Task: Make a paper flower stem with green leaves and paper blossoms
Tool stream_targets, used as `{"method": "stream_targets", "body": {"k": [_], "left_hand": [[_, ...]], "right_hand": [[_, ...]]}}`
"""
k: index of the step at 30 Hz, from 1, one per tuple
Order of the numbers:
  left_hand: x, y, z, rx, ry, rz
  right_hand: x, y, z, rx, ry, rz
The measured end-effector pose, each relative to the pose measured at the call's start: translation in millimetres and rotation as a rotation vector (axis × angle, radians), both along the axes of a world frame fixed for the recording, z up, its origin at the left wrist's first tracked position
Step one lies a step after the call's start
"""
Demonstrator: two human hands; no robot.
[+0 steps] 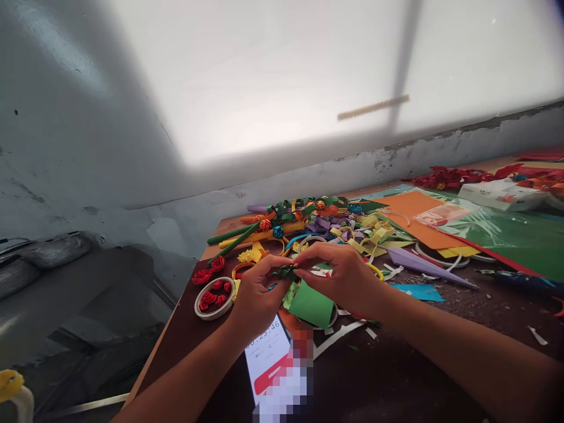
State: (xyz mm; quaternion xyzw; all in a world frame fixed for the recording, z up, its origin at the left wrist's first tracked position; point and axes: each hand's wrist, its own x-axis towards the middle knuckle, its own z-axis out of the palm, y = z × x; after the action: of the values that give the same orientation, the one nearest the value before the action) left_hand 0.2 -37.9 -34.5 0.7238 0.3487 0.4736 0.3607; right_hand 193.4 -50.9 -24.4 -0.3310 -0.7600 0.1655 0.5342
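Both my hands meet over a dark table (396, 376), pinching a small twisted piece of green paper (285, 271) between their fingertips. My left hand (255, 296) grips it from the left and my right hand (341, 276) from the right. Just below them lies a folded green paper sheet (312, 305). A tape ring (214, 298) filled with small red paper roses sits to the left of my left hand.
A heap of coloured paper strips, rolled stems and small paper flowers (317, 226) lies behind the hands. Orange (414, 214) and green sheets (520, 241) cover the right side. A phone (271, 358) showing a timer lies near the front. The table's left edge drops off.
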Motion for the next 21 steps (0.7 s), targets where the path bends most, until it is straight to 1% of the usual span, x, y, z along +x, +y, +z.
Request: {"method": "stream_targets", "body": {"k": [1,3,7,9,12,14,17,19,21], "left_hand": [[0.5,0.1,-0.2,-0.015,-0.007,0.006],[1.8,0.0,-0.2,-0.037,-0.021,0.005],[4.4,-1.0,0.6,-0.059,-0.042,0.009],[5.3,-1.0,0.7,-0.062,-0.042,0.014],[6.0,0.0,1.1,-0.066,-0.015,0.004],[6.1,0.5,2.0,-0.082,-0.02,-0.016],[5.4,0.6,4.5,-0.101,-0.074,-0.041],[3.5,2.6,5.4,-0.101,-0.057,-0.033],[0.8,7.4,4.5,-0.109,-0.062,0.015]], "right_hand": [[-0.3,0.3,0.0,-0.028,0.0,-0.001],[-1.1,1.3,-1.0,-0.031,-0.004,-0.003],[-2.3,2.6,-4.6,0.067,-0.047,-0.007],[-2.5,2.0,-4.8,0.093,-0.105,-0.037],[-2.2,0.7,-2.4,0.064,-0.169,-0.089],[-1.5,0.3,0.1,0.054,-0.207,-0.1],[-0.1,1.9,3.3,0.136,-0.281,-0.094],[1.4,6.2,4.4,0.211,-0.351,-0.065],[3.8,12.3,5.2,0.24,-0.454,-0.058]]}}
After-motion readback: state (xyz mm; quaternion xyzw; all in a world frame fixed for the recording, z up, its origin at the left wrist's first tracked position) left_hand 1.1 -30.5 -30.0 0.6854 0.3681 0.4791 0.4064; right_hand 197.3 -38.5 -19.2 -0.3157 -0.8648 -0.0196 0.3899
